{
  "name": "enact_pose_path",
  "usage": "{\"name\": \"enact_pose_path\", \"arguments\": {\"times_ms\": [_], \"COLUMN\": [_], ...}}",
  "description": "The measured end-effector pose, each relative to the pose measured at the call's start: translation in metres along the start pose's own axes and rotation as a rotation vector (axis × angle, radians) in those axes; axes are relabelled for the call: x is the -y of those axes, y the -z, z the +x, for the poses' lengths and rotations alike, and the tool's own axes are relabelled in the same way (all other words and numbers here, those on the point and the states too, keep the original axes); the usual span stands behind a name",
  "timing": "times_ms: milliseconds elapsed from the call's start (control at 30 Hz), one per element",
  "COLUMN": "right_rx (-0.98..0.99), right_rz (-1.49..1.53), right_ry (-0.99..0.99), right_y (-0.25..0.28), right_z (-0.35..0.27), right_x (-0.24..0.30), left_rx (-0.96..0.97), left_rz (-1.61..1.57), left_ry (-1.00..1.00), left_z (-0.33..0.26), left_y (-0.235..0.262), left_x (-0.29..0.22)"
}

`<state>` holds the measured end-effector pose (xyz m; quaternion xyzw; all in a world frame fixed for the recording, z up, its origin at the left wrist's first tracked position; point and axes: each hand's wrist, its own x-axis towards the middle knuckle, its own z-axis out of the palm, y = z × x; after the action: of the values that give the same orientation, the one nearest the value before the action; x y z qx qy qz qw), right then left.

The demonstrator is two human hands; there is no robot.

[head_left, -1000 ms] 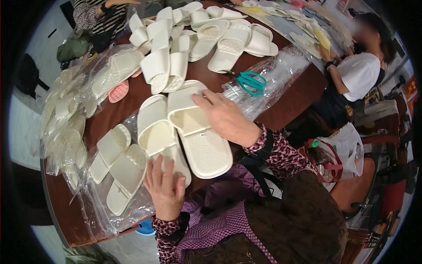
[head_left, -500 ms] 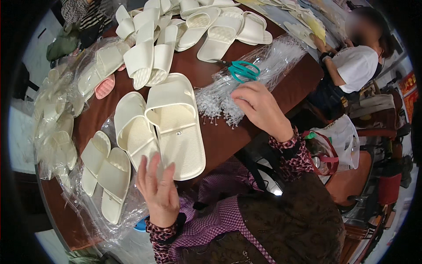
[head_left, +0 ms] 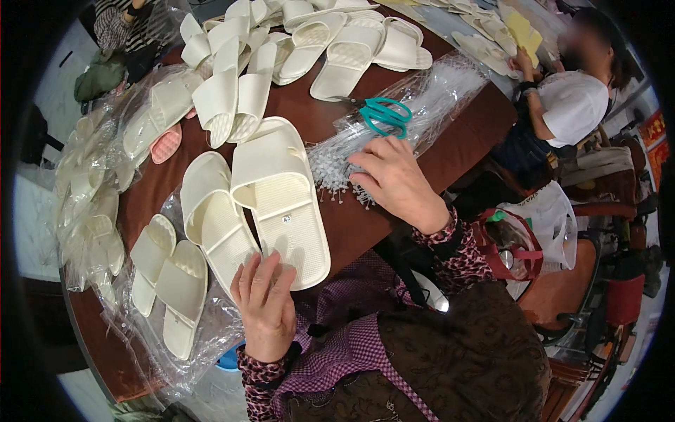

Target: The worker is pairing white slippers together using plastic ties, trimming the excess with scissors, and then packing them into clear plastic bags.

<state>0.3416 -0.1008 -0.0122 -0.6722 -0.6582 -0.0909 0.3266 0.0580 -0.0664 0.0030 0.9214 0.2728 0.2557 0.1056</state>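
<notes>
A pair of large cream slippers point(head_left: 285, 228) lies side by side in front of me, heels toward me. My left hand point(head_left: 267, 306) rests at their heel ends, its fingers stretched and slightly spread, gripping nothing. Right of the slippers, a bundle of thin white plastic ties point(head_left: 332, 169) lies partly in a clear bag. Over the near end of that bundle is my right hand point(head_left: 399, 184), fingers bent, with a gap between thumb and forefinger; its other fingertips are hidden. Teal-handled scissors point(head_left: 385, 117) lie on the bag just beyond it.
More cream slippers point(head_left: 348, 60) are heaped at the back of the brown table point(head_left: 362, 235). Bagged slippers point(head_left: 91, 190) line the left edge, and a smaller pair point(head_left: 184, 281) lies on clear plastic. A co-worker point(head_left: 573, 105) sits at the far right, holding a yellow sheet point(head_left: 524, 35).
My right hand has moved left and slightly nearer, over the ends of the ties. My left hand has shifted slightly right on the heels. The co-worker's yellow sheet has moved.
</notes>
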Motion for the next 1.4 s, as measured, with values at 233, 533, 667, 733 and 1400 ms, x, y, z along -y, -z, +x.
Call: {"name": "enact_pose_path", "arguments": {"times_ms": [233,533,667,733,1400], "right_rx": [-0.019,-0.012,-0.102,-0.149,-0.114], "right_rz": [0.011,-0.084,-0.037,0.025,0.457], "right_ry": [0.004,-0.038,-0.041,-0.039,0.32], "right_y": [-0.001,0.004,0.006,0.007,-0.012], "right_z": [0.001,-0.005,-0.002,0.0,-0.004], "right_x": [0.001,0.001,0.003,0.004,0.087], "left_rx": [-0.002,-0.02,-0.022,-0.015,-0.083], "left_rz": [-0.04,-0.038,-0.046,-0.04,-0.54], "left_ry": [0.002,0.005,0.003,0.022,0.241], "left_z": [0.0,-0.003,-0.004,-0.005,0.001], "left_y": [0.008,0.015,0.016,0.017,0.01], "left_x": [0.002,0.002,0.001,0.0,-0.011]}}
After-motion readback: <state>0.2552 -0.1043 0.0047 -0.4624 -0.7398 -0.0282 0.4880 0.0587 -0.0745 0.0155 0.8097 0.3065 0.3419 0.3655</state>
